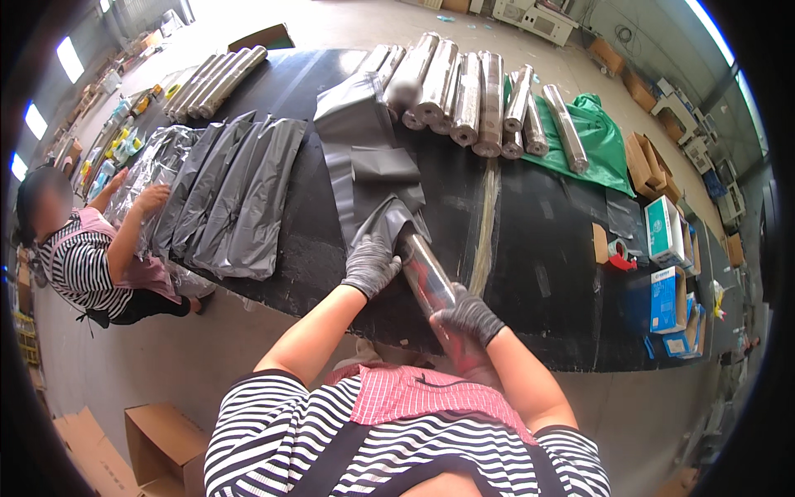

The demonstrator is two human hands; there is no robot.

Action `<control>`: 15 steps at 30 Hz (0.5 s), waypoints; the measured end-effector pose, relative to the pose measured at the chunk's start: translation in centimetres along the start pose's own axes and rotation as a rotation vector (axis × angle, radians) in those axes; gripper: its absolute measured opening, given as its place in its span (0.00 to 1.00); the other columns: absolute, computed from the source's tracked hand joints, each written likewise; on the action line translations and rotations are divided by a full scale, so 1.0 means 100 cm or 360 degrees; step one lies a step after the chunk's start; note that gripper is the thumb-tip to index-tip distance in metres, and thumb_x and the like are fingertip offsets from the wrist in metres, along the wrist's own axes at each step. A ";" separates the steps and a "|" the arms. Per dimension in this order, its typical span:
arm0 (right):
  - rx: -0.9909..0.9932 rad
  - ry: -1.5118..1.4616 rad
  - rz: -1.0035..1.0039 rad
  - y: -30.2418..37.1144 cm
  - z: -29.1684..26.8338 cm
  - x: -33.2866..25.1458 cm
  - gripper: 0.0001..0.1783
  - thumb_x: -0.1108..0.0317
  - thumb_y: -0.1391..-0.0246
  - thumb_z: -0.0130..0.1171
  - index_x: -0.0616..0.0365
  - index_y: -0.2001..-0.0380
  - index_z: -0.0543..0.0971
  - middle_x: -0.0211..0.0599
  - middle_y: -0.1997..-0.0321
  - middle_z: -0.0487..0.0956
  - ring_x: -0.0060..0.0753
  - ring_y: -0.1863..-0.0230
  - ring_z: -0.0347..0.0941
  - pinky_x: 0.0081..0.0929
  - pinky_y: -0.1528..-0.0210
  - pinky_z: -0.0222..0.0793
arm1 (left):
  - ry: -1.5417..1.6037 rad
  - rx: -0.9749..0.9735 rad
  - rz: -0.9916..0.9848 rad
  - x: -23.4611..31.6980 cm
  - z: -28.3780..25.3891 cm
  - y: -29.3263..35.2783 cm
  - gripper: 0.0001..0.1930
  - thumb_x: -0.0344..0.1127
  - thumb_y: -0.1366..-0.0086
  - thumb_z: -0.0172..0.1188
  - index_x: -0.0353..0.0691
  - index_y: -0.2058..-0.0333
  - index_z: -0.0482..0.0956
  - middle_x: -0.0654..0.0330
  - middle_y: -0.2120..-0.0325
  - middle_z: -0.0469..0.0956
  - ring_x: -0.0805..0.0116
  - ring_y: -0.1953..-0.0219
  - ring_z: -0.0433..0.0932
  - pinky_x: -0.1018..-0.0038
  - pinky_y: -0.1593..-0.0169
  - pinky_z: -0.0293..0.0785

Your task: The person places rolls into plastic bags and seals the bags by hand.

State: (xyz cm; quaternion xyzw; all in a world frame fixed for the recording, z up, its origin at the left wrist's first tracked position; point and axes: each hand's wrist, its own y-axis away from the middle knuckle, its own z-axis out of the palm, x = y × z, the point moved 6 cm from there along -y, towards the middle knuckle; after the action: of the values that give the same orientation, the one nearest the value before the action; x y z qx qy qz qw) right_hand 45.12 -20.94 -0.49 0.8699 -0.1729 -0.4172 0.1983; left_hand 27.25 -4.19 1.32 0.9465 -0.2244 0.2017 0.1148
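A shiny, clear-wrapped roll (pixel 431 282) slants from the table toward my body, its far end at the mouth of a grey plastic bag (pixel 387 217). My left hand (pixel 372 263), in a grey glove, grips the bag's edge beside that end. Around the roll's nearer part closes my right hand (pixel 469 316), gloved the same way. More flat grey bags (pixel 338 170) lie stretched out beyond my left hand. The roll's lowest part looks blurred against my pink apron.
Several shiny rolls (pixel 468 99) are piled at the back, some by a green sheet (pixel 584 132). Filled grey bags (pixel 257 199) lie left, near a co-worker (pixel 91 248). Blue boxes (pixel 667 300) and a red tape dispenser (pixel 621 256) sit right. An open carton (pixel 166 447) stands on the floor.
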 end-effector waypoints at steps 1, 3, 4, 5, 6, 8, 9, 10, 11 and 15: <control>0.0043 0.0146 0.0029 0.003 0.006 -0.005 0.52 0.49 0.62 0.74 0.66 0.38 0.64 0.63 0.48 0.78 0.58 0.45 0.76 0.39 0.43 0.71 | -0.0021 0.0285 0.0028 -0.003 -0.011 -0.001 0.30 0.45 0.41 0.63 0.35 0.44 0.70 0.44 0.48 0.73 0.43 0.46 0.73 0.55 0.46 0.73; 0.0009 0.0205 0.0098 0.008 0.012 -0.014 0.55 0.51 0.62 0.73 0.66 0.34 0.60 0.63 0.46 0.77 0.56 0.41 0.74 0.39 0.41 0.69 | -0.0122 0.0453 0.0222 0.005 -0.019 -0.015 0.27 0.44 0.43 0.64 0.35 0.48 0.73 0.44 0.47 0.72 0.46 0.46 0.73 0.55 0.47 0.73; 0.0007 0.0245 0.0100 0.011 0.013 -0.019 0.56 0.51 0.62 0.74 0.66 0.34 0.59 0.63 0.47 0.77 0.56 0.41 0.74 0.40 0.41 0.70 | -0.0171 0.0533 0.0314 0.011 -0.022 -0.020 0.26 0.43 0.44 0.65 0.36 0.50 0.74 0.44 0.47 0.71 0.47 0.45 0.73 0.56 0.47 0.74; 0.0005 0.0284 0.0100 0.014 0.014 -0.023 0.56 0.51 0.62 0.74 0.66 0.34 0.58 0.63 0.47 0.77 0.56 0.42 0.74 0.40 0.41 0.70 | -0.0310 0.0406 0.0283 0.011 -0.017 -0.029 0.25 0.43 0.45 0.66 0.37 0.51 0.76 0.45 0.48 0.72 0.49 0.45 0.73 0.56 0.47 0.74; -0.0002 0.0300 0.0103 0.015 0.014 -0.024 0.56 0.51 0.62 0.74 0.66 0.34 0.58 0.62 0.47 0.77 0.55 0.43 0.75 0.40 0.42 0.70 | -0.0444 0.0278 0.0263 0.014 -0.009 -0.042 0.24 0.42 0.47 0.66 0.38 0.52 0.77 0.46 0.49 0.73 0.51 0.45 0.73 0.56 0.47 0.74; 0.0043 0.0202 -0.0005 0.015 0.016 -0.020 0.58 0.49 0.62 0.74 0.65 0.33 0.58 0.64 0.48 0.77 0.58 0.45 0.76 0.41 0.43 0.70 | -0.0903 -0.0004 0.0449 0.050 0.003 -0.038 0.19 0.38 0.46 0.63 0.43 0.55 0.79 0.51 0.54 0.77 0.55 0.45 0.73 0.55 0.45 0.72; 0.0062 0.0146 -0.0043 0.017 0.016 -0.014 0.58 0.48 0.62 0.74 0.64 0.33 0.58 0.65 0.48 0.77 0.60 0.46 0.76 0.42 0.44 0.71 | -0.1200 -0.0131 0.0694 0.081 0.010 -0.023 0.15 0.35 0.44 0.59 0.48 0.56 0.80 0.55 0.58 0.79 0.57 0.44 0.73 0.54 0.43 0.71; 0.0095 0.0096 -0.0034 0.018 0.017 -0.014 0.57 0.47 0.64 0.74 0.63 0.34 0.60 0.63 0.49 0.78 0.58 0.46 0.76 0.41 0.44 0.71 | -0.0801 0.0031 0.1005 0.081 0.028 -0.004 0.15 0.33 0.42 0.56 0.47 0.55 0.79 0.53 0.55 0.77 0.56 0.43 0.72 0.54 0.40 0.68; 0.0089 0.0053 -0.0033 0.019 0.018 -0.012 0.56 0.47 0.64 0.74 0.63 0.34 0.61 0.63 0.49 0.78 0.58 0.46 0.76 0.41 0.44 0.71 | -0.0385 0.0192 0.1310 0.077 0.039 0.011 0.16 0.32 0.41 0.54 0.47 0.54 0.79 0.52 0.53 0.76 0.55 0.43 0.72 0.55 0.38 0.65; 0.0074 -0.0088 -0.0047 0.017 0.010 0.007 0.55 0.48 0.64 0.74 0.66 0.36 0.63 0.61 0.46 0.77 0.54 0.44 0.75 0.38 0.42 0.70 | 0.0295 0.0771 0.0259 0.006 -0.010 0.016 0.38 0.40 0.48 0.64 0.38 0.38 0.62 0.44 0.39 0.63 0.47 0.40 0.67 0.59 0.38 0.66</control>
State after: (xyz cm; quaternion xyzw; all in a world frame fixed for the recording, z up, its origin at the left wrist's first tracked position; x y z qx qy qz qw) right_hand 44.52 -22.98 -0.70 0.8648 -0.1750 -0.4400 0.1670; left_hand 26.70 -5.50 2.67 0.9028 -0.2334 0.3437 -0.1114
